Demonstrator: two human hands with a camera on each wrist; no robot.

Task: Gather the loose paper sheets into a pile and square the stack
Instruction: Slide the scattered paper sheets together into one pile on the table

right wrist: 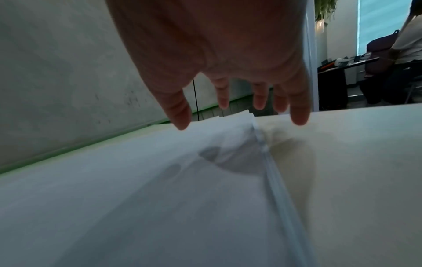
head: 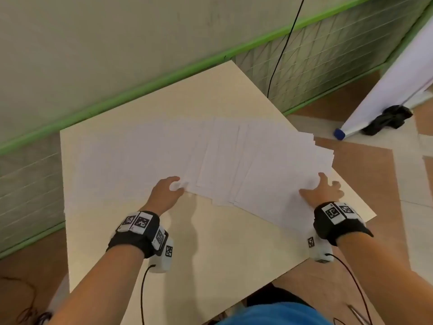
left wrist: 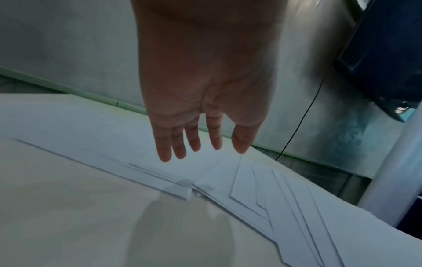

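Several white paper sheets (head: 234,160) lie fanned and overlapping across the far half of a beige table (head: 210,254); the rightmost ones stick out past its right edge. My left hand (head: 174,187) is at the near edge of the spread, about mid-table. In the left wrist view it (left wrist: 200,153) hovers just above the sheets (left wrist: 285,207) with straight fingers. My right hand (head: 323,186) rests at the fan's right side, thumb on the top sheet. Its spread fingers (right wrist: 299,119) hang over the paper edge (right wrist: 137,180).
A grey wall with a green strip (head: 140,90) runs behind the table. A black cable (head: 281,55) hangs at the far corner. On the floor at right lie a white roll (head: 386,90) and a black cloth (head: 386,120). A seated person (right wrist: 402,54) is far right.
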